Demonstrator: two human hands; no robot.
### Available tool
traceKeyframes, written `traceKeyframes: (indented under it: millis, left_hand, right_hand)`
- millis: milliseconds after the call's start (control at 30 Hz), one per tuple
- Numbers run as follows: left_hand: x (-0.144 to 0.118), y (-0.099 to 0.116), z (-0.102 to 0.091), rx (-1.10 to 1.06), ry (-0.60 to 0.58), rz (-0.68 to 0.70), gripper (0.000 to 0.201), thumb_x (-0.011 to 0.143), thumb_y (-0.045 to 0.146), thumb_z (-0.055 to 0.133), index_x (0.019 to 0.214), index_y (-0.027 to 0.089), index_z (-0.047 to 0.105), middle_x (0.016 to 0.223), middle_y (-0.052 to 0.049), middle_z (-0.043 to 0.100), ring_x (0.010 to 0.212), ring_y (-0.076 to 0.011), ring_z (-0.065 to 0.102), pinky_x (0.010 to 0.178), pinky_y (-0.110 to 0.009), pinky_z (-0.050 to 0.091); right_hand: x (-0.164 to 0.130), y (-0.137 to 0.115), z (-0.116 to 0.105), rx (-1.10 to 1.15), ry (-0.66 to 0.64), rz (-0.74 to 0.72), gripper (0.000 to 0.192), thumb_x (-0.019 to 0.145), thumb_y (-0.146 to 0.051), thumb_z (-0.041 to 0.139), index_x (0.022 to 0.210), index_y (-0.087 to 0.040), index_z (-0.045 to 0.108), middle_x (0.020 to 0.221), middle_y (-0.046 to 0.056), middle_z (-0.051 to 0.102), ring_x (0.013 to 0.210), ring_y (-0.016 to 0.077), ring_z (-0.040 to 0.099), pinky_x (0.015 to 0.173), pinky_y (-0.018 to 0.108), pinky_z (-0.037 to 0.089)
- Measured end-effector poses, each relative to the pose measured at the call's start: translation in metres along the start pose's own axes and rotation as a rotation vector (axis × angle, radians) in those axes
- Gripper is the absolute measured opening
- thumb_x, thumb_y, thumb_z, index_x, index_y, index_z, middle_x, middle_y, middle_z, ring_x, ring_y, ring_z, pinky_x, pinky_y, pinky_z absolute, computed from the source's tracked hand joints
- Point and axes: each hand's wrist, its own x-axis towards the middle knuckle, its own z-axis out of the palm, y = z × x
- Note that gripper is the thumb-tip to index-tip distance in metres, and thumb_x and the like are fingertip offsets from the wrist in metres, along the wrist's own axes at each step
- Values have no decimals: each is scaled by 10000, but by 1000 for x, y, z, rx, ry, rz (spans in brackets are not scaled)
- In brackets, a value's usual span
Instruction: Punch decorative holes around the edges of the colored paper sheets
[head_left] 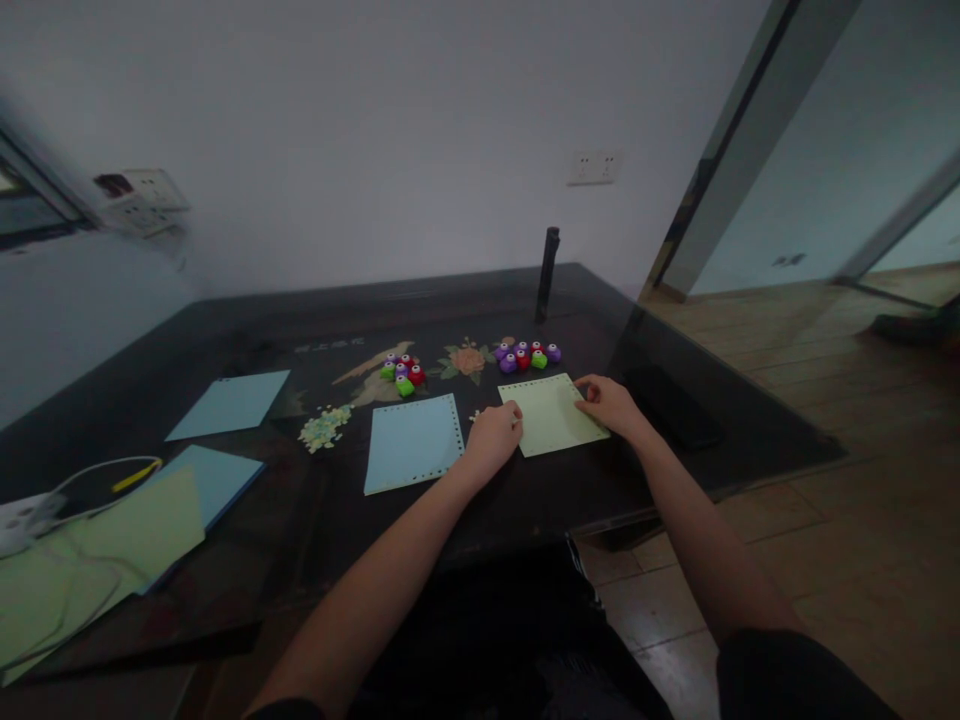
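A pale yellow-green sheet of paper (551,415) lies in front of me, with a row of punched holes along its far edge. My right hand (606,402) pinches the sheet's right edge between thumb and fingers. At the left edge my left hand (493,438) is closed, its fingertips curled against or just beside the paper; what they hold is too small to make out. Left of it lies a light blue sheet (414,442) with holes along its right and near edges. A few tiny paper bits (475,415) show beside my left hand.
Small purple, red and green punch-like pieces stand in a right cluster (525,356) and a left cluster (403,372). Paper confetti (325,428) is heaped at left. More blue paper (231,404), yellow sheets (150,530), a white cable (82,465), a black upright object (547,275) and a dark flat object (671,405) occupy the table.
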Motion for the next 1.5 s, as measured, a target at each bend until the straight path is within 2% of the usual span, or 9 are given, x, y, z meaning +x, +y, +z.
traceKeyframes:
  millis: [167, 333, 500, 633, 867, 1100, 1233, 1400, 1500]
  left_hand:
    - [3, 0, -1, -294, 93, 6, 213, 778, 135, 496, 951, 185, 610, 759, -38, 643, 718, -170, 601, 742, -301, 458]
    - [12, -3, -1, -894, 243, -166, 353, 776, 146, 516, 1128, 176, 511, 1195, -108, 542, 1014, -169, 562, 878, -301, 440]
    - [13, -1, 2, -1224, 126, -311, 388, 792, 169, 500, 1175, 219, 466, 1366, -101, 425, 1217, -191, 455, 986, -336, 385]
    - [13, 0, 3, -1210, 97, -319, 397, 802, 167, 485, 1194, 215, 445, 1381, -97, 421, 1227, -167, 454, 1003, -308, 375]
    - [14, -2, 5, -964, 87, -258, 433, 831, 147, 424, 1260, 195, 385, 1363, -99, 461, 1219, -145, 470, 961, -284, 417]
    - [14, 0, 7, -1014, 86, -233, 426, 819, 126, 446, 1241, 166, 407, 1267, -116, 546, 1148, -156, 527, 934, -280, 437]
    - [13, -1, 6, -925, 80, -197, 415, 824, 138, 460, 1236, 168, 423, 1247, -110, 555, 1139, -174, 529, 949, -316, 431]
    - [10, 1, -6, -684, 187, -75, 426, 788, 152, 543, 1208, 161, 477, 1369, -125, 420, 1303, -229, 349, 1022, -368, 368]
    - [5, 2, -23, -666, 176, 12, 383, 784, 133, 536, 1165, 173, 526, 1346, -112, 443, 1279, -220, 383, 1023, -363, 371]
  right_hand:
    - [1, 4, 1, 86, 70, 41, 250, 695, -221, 617, 941, -180, 638, 715, 5, 597, 639, 147, 542, 618, 274, 421]
    - [4, 9, 4, 280, 133, 92, 281, 712, -209, 593, 990, -170, 616, 824, 53, 665, 755, 173, 615, 732, 312, 472]
    - [6, 14, 9, 426, 70, 135, 326, 731, -220, 577, 1055, -182, 583, 938, 89, 690, 836, 199, 645, 746, 352, 495]
    - [6, 14, 12, 463, 61, 119, 327, 737, -217, 576, 1062, -184, 578, 959, 94, 695, 860, 201, 647, 756, 362, 497]
    - [6, 14, 11, 471, 48, 100, 336, 735, -199, 591, 1069, -174, 582, 960, 100, 694, 877, 206, 640, 770, 370, 491]
    - [7, 15, 11, 461, 31, 96, 337, 731, -206, 583, 1066, -169, 583, 985, 102, 684, 857, 200, 640, 773, 374, 490]
    - [10, 19, 13, 450, 41, 84, 332, 723, -214, 586, 1051, -165, 589, 979, 103, 683, 859, 195, 644, 800, 376, 489]
    - [11, 18, 9, 397, 136, 48, 274, 709, -249, 594, 969, -166, 623, 972, 104, 678, 872, 215, 635, 833, 405, 480]
    - [10, 7, 3, 391, 139, 32, 260, 712, -279, 595, 949, -181, 634, 975, 97, 678, 866, 226, 632, 827, 416, 480]
